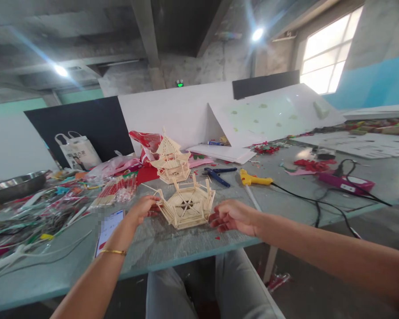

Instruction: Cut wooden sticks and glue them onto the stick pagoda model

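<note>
Counter with a stick frame between two bare hands.

Across the back of the counter, a white panel with green patches leans to the right and a black panel to the left, a cloth bag upright before it. A metal bowl sits at the far left. The many-sided stick frame rests near the front edge, short posts rising around its rim; just behind it stands a tiered stick tower. The left hand has its bent fingers at the frame's left side, though whether they grip it cannot be told. The right hand is loosely curled and half open beside the right side. Beyond it lie a yellow glue gun and dark blue pliers.
</note>
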Tool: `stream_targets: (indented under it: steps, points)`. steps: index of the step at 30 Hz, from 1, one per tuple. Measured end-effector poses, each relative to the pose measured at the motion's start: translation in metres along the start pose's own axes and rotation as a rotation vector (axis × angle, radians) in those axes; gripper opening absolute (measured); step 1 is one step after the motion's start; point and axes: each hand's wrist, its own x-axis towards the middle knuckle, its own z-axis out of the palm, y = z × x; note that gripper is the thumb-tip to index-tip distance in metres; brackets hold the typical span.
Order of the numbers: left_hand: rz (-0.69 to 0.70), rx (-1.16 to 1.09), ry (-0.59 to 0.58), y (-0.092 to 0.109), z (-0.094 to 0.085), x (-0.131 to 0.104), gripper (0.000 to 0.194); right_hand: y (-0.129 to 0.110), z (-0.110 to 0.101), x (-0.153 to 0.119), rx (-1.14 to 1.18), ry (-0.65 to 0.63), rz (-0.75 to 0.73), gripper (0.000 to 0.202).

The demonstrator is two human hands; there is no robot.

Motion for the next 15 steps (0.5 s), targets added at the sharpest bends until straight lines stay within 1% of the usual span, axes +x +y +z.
stream_targets:
  steps: [3,6,9,12,15]
  points:
    - [-0.031,0.061,-0.032,0.006,-0.003,0.016,0.025,0.002,0.01,0.0,0.054,0.012,0.005,0.022]
    - [-0.057,0.141,-0.046,0.012,-0.003,0.032,0.026,0.005,0.023,-0.001,0.075,-0.01,0.014,0.026]
    - [-0.061,0.223,-0.044,0.016,-0.001,0.043,0.027,0.009,0.038,-0.003,0.098,-0.019,-0.011,0.028]
    - [-0.033,0.307,-0.013,0.017,0.0,0.049,0.028,0.014,0.047,-0.007,0.108,-0.024,-0.08,0.024]
    - [0.047,0.409,0.073,0.021,-0.008,0.047,0.026,0.023,0.044,-0.014,0.085,-0.027,-0.174,0.028]
